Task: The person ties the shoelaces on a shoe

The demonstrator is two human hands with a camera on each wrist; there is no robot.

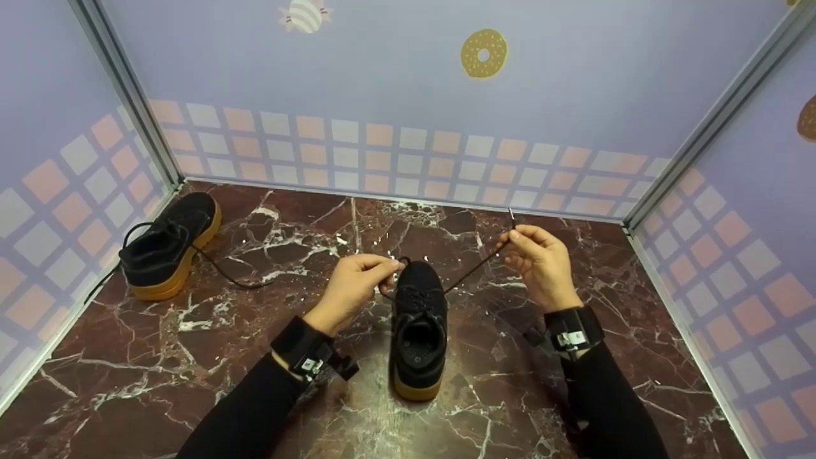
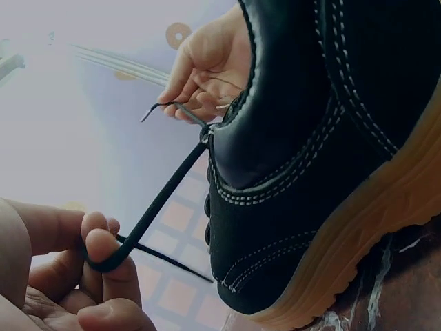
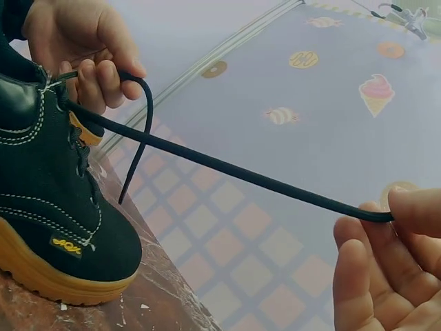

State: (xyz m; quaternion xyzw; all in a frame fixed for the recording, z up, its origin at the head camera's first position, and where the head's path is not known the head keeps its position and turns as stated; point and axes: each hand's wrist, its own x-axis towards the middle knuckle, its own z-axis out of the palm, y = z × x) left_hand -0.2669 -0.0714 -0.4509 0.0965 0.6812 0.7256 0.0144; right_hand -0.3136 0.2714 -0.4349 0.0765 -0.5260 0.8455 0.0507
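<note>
A black shoe (image 1: pixel 417 331) with a tan sole stands upright on the dark marbled surface, toe pointing away from me. Just left of its toe, my left hand (image 1: pixel 357 284) pinches one dark shoelace (image 2: pixel 169 189), which bends over the fingers with its end hanging free. Out to the right, my right hand (image 1: pixel 540 264) pinches the other shoelace (image 3: pixel 227 167) between thumb and fingers. That lace runs taut from the shoe, and its tip sticks up above the fingers in the head view. In the right wrist view the shoe's side shows white stitching and a small yellow-marked tag (image 3: pixel 67 245).
A second black shoe (image 1: pixel 169 245) with a tan sole stands at the far left, its loose lace (image 1: pixel 236 280) trailing over the marbled surface (image 1: pixel 287 408). Patterned panels (image 1: pixel 408 83) enclose the back and both sides. Small white specks lie beyond the nearer shoe.
</note>
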